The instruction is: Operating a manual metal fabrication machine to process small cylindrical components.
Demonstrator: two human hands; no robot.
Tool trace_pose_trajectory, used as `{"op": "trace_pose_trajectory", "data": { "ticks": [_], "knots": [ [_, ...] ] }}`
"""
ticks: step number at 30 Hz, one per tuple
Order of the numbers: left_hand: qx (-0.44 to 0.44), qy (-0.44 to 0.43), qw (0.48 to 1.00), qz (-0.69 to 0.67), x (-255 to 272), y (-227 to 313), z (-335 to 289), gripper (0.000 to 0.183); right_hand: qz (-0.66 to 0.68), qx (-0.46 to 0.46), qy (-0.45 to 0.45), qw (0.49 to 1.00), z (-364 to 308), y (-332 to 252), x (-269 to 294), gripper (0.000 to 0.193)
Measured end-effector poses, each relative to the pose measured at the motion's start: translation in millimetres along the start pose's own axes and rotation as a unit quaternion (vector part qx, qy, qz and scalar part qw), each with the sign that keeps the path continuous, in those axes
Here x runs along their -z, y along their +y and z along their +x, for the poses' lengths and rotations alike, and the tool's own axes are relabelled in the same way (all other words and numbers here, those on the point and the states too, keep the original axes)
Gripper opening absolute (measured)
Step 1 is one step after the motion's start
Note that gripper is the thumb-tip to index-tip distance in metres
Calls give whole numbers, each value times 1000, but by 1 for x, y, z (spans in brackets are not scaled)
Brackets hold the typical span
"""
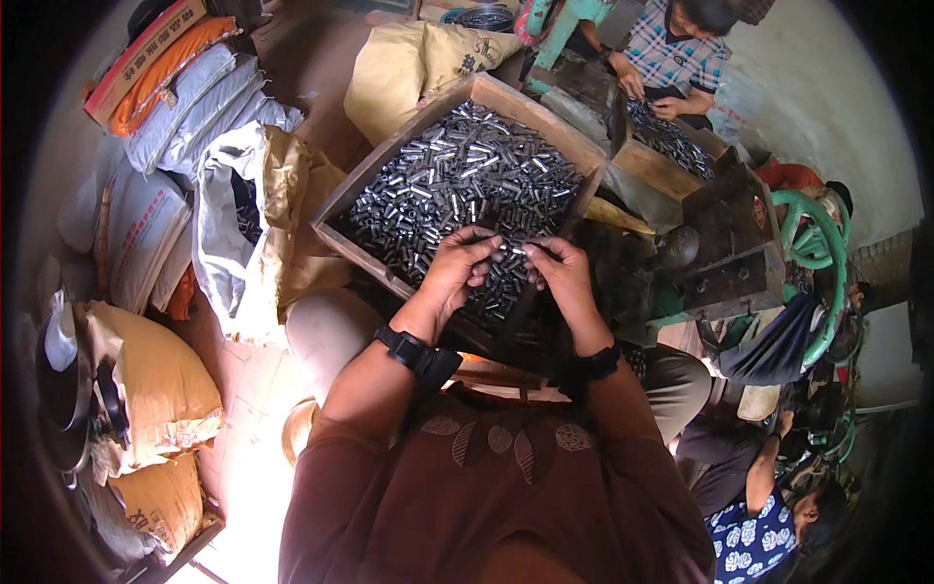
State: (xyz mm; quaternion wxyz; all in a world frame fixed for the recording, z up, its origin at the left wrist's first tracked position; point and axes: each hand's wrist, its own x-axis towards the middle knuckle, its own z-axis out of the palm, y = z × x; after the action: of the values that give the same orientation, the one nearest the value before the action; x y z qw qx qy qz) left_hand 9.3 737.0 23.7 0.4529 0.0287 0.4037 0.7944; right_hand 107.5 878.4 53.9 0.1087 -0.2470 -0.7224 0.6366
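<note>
resting over the near edge of a wooden tray (342, 200) are both hands, and the tray is seen to be heaped with small shiny metal tubes (457, 180). the left hand (455, 274) is curled with its fingers bent down into the pile, so a few tubes seem to be gathered under them, though how many can't be told. the right hand (562, 274) is pinched narrow, and one small tube (519, 250) is held between thumb and fingertips, right between the two hands and just above the heap. a dark watch (402, 346) is worn on the left wrist and a dark band (595, 364) on the right.

the tray is propped at a tilt in front of the person, just past the knees. off to the left, stuffed sacks (185, 107) in white, orange and yellow are piled up, and an open white bag (229, 229) is slumped just beside the tray. behind the tray a second box of the same tubes (671, 141) is being picked through by another person in a checked shirt (676, 58). a dark metal machine (725, 243) with a green wheel (812, 243) is parked on the right, and a third person (754, 506) is crouched lower right.
</note>
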Motion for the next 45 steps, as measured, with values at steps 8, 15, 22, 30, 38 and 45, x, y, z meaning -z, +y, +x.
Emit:
{"op": "trace_pose_trajectory", "data": {
  "ticks": [8, 15, 22, 30, 38, 45],
  "knots": [
    [4, -35, 999, -21, -11, -6, -7, 9, 71, 7, 9, 997, -13, 0, 9, 15],
    [-17, -49, 999, 13, -18, -5, -12, 9, 68, 9, 41, 997, -14, 5, 9, 17],
    [-64, -45, 994, 76, -17, -11, -8, 8, 108, -32, -9, 994, -15, -3, 14, 19],
    [-185, -83, 936, 289, -22, -17, -11, 9, 129, -76, -91, 985, -11, -2, 35, 22],
    [3, -224, 964, 142, -34, 3, -26, 21, 167, -98, -234, 953, -13, -23, 41, 42],
    [-182, 35, 980, 65, 3, 5, 0, 18, 30, 51, -218, 974, 40, -34, -9, 31]
  ]
}}
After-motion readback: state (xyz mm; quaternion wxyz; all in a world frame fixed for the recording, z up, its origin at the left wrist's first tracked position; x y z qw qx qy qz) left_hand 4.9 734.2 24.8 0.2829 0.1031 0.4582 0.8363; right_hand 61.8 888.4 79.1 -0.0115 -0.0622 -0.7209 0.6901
